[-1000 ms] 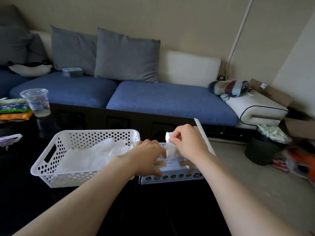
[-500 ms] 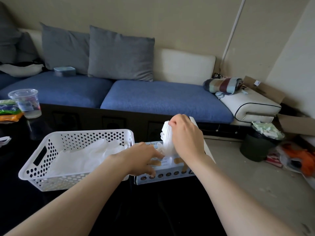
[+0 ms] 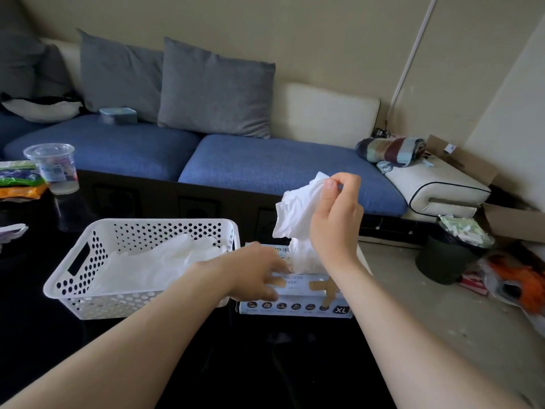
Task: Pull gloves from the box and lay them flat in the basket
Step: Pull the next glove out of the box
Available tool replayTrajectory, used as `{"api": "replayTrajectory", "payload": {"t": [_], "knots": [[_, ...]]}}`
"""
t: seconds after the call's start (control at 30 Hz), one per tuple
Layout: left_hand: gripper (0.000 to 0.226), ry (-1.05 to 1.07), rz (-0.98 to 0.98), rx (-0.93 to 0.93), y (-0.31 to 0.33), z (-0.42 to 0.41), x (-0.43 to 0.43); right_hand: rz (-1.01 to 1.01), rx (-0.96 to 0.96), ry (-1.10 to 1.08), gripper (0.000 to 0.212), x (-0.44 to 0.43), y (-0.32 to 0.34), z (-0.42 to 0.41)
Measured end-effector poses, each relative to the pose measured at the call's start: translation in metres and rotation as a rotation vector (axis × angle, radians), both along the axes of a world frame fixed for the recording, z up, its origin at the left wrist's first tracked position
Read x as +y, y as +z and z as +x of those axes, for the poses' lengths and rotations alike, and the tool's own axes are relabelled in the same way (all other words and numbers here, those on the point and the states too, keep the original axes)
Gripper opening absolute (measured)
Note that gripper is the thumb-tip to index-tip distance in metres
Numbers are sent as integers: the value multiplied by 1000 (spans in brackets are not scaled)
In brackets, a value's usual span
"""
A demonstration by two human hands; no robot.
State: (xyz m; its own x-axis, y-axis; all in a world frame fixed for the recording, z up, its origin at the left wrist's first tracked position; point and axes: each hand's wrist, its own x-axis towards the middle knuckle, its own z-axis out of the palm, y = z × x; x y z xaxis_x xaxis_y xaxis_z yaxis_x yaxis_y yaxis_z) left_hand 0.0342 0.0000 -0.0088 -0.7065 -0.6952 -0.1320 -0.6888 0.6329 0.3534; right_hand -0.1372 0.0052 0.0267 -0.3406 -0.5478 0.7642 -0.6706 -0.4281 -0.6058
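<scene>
A white glove [image 3: 295, 211] hangs crumpled above the glove box [image 3: 298, 305], its lower end still reaching into the box's opening. My right hand [image 3: 336, 219] pinches the glove's top between thumb and fingers, raised well above the box. My left hand [image 3: 253, 276] rests on the box's top left part, fingers spread flat over it. To the left, touching the box, stands a white perforated basket [image 3: 73, 278] with translucent white gloves [image 3: 153, 264] lying inside.
The box and basket stand on a dark table. A clear plastic cup [image 3: 54, 166] and snack packets [image 3: 17, 181] are at the table's far left. A blue sofa [image 3: 265, 163] runs behind. A dark bin [image 3: 448, 255] and clutter sit on the floor at right.
My right hand has risen from the box's opening, drawing the glove up and out. My left hand stays on the box.
</scene>
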Motion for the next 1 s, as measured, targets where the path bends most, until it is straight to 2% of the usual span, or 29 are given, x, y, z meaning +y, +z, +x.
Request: {"api": "replayTrajectory", "payload": {"t": [0.1,0.17,0.23,0.27,0.33,0.37,0.47,0.5,0.6,0.67,0.77,0.87,1.0], "knots": [[25,220,-2,284,16,10,1,-22,-40,9,10,0,4,0],[32,423,47,565,31,14,1,0,-69,47,9,1,8,0],[37,579,269,855,42,17,3,33,-84,107,9,3,11,4],[46,616,390,940,46,19,5,50,-87,138,10,5,13,8],[65,631,572,1007,49,22,9,94,-87,194,10,8,15,18],[66,622,608,1043,49,23,9,125,-80,226,10,9,16,22],[49,633,530,1218,50,22,9,238,-76,369,6,14,16,35],[47,654,466,1260,48,23,7,267,-85,411,11,15,14,39],[52,702,254,1274,43,29,3,309,-77,446,46,15,12,46],[52,736,136,1248,42,37,2,365,-25,416,59,14,13,50],[38,759,42,1206,46,47,3,547,61,416,45,14,15,55],[28,751,-14,1179,48,53,5,705,32,413,20,15,14,58],[30,807,-22,1220,50,61,7,709,-3,345,30,13,12,61]]}}
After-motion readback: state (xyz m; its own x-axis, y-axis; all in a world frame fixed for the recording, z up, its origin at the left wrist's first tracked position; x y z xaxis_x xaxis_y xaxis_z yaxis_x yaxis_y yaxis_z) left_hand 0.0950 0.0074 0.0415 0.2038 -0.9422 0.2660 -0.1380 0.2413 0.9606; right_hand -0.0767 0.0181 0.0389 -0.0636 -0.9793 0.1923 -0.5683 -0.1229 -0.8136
